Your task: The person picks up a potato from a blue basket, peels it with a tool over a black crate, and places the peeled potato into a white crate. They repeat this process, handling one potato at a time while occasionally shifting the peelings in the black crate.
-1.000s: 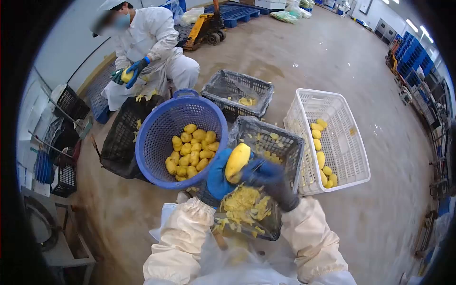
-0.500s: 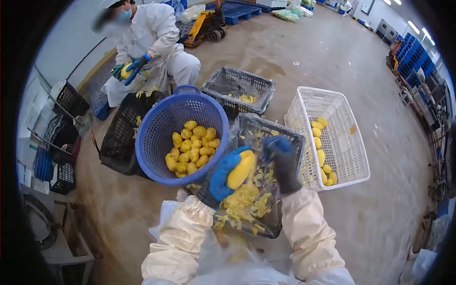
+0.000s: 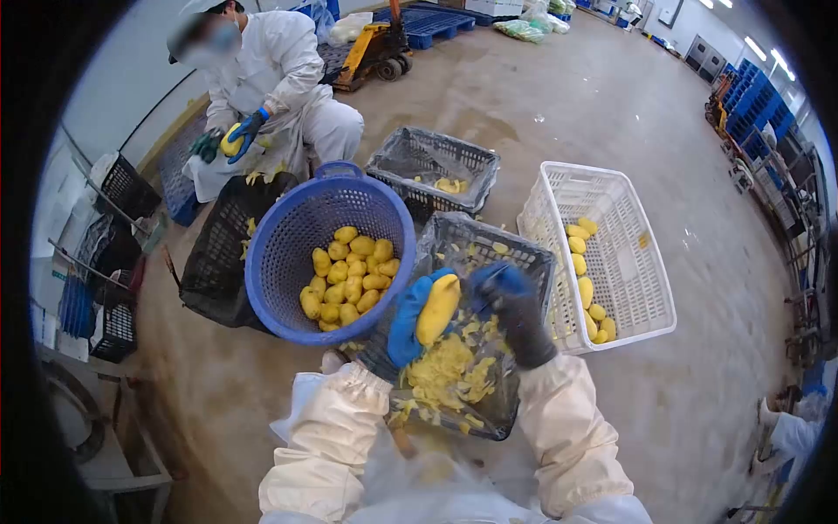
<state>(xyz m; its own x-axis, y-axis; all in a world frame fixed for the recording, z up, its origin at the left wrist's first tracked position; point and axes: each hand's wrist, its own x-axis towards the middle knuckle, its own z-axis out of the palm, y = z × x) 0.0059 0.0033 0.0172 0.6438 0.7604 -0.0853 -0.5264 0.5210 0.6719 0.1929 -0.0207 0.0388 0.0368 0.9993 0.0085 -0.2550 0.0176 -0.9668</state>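
My left hand [image 3: 404, 330], in a blue glove, is wrapped round a peeled-looking yellow potato [image 3: 438, 309] and tilts it upright. Just right of the potato is my right hand [image 3: 515, 307], also gloved. Its fingers are curled and smeared by motion; whatever they hold is too blurred to name. Both hands are above a black crate [image 3: 539, 266] lined with clear plastic. Yellow peelings [image 3: 441, 374] lie heaped in it. Left of my hands, a blue perforated basket [image 3: 272, 262] contains several yellow potatoes [image 3: 349, 275].
A white crate [image 3: 642, 262] on the right holds several smooth yellow potatoes [image 3: 586, 288]. Another lined black crate [image 3: 393, 179] sits behind mine. At the upper left, a seated person [image 3: 279, 79] in white holds a potato over a dark crate [image 3: 214, 271]. A yellow pallet truck [image 3: 371, 61] stands behind.
The potato in my left hand has turned a little more upright. My right hand has shifted slightly down beside it. The view has moved slightly.
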